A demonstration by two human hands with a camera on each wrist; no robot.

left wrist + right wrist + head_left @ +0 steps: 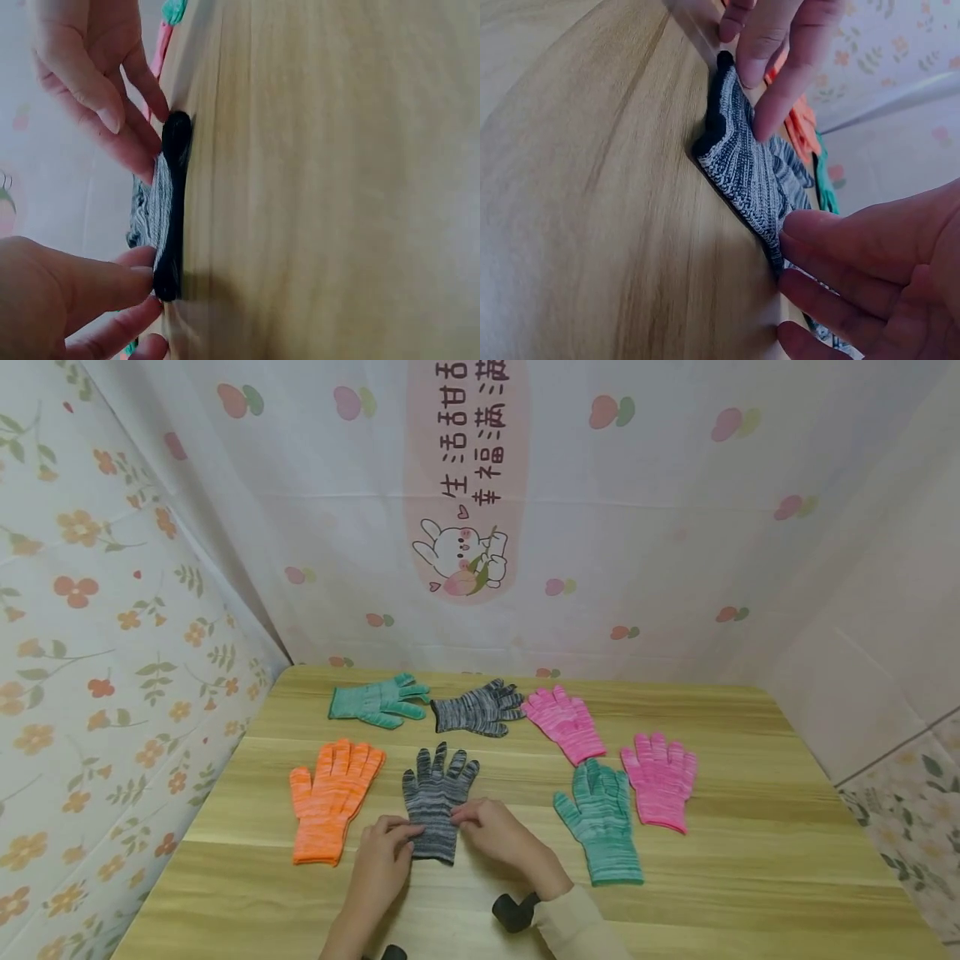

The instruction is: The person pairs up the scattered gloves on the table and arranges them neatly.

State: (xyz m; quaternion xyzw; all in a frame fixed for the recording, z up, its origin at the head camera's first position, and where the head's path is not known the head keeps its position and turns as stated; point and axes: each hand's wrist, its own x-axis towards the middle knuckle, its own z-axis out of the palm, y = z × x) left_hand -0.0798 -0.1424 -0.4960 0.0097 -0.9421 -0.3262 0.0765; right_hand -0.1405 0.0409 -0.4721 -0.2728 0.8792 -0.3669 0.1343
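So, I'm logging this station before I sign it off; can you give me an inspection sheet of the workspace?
Surface: wood-grain table.
Gloves: near gray glove, its fingers toward the back; far gray glove; orange glove; two pink gloves; two green gloves.
Clutter: nothing seen.
Left hand: touches near gray glove's left edge; pinch unclear.
Right hand: touches its right edge; pinch unclear; black device beside that wrist.
Cables: nothing seen.
Surroundings: floral curtain at left, printed curtain behind.

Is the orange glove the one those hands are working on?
No, the left hand and right hand both touch the nearer grey glove, to the right of the orange glove.
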